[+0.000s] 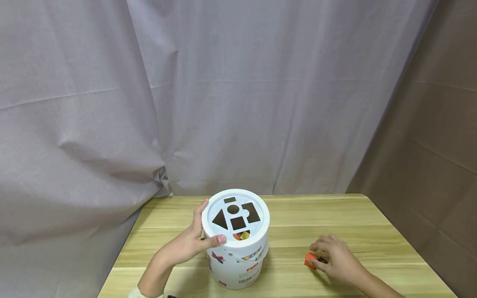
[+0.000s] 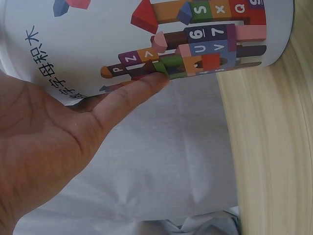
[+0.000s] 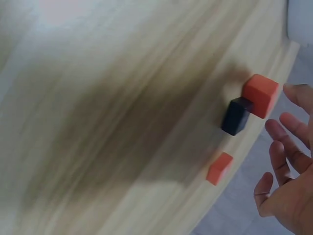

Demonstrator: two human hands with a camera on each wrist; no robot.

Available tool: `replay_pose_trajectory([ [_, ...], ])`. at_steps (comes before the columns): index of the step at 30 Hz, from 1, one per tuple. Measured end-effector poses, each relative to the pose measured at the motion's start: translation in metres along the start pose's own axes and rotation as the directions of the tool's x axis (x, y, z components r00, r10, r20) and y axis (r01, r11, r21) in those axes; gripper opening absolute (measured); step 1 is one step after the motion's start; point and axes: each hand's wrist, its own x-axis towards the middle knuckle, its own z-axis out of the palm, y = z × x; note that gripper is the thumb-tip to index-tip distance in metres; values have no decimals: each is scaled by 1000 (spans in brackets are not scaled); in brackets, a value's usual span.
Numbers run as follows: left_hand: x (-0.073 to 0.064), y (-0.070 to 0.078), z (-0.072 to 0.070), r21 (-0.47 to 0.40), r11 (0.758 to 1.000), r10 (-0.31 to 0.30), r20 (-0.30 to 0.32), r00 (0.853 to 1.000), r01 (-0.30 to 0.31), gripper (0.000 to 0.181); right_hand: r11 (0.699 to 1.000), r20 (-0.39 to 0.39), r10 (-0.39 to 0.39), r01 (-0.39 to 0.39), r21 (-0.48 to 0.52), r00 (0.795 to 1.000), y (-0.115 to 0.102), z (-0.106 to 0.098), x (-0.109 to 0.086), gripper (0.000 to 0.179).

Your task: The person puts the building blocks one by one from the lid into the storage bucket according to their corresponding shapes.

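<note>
A white lidded bucket (image 1: pixel 235 265) stands on the wooden table. Its lid (image 1: pixel 253 240) has several shaped holes, and colourful blocks show inside through one. My left hand (image 1: pixel 190 244) rests against the bucket's left side, its thumb over the lid's front rim; in the left wrist view a straight finger (image 2: pixel 129 100) lies along the printed wall. Out to the right, my right hand (image 1: pixel 337 258) hovers beside a red block (image 3: pixel 260 95), fingers spread and apart from it in the right wrist view. A black block (image 3: pixel 236 116) touches that red one. A smaller red block (image 3: pixel 219 169) lies separately.
The bucket's handle (image 1: pixel 257 258) hangs down at its front right. Behind the wooden table (image 1: pixel 298 215) hangs a grey curtain (image 1: pixel 238 103). Another, browner curtain (image 1: pixel 428 145) stands along the right side.
</note>
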Motion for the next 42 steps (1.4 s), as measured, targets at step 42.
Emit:
replay_pose_trajectory([
  [42,1,-1,-1,-9,1000,-16,-5,1000,16,122,957,-198,-167,207,204,966,-36,-44,44,38],
])
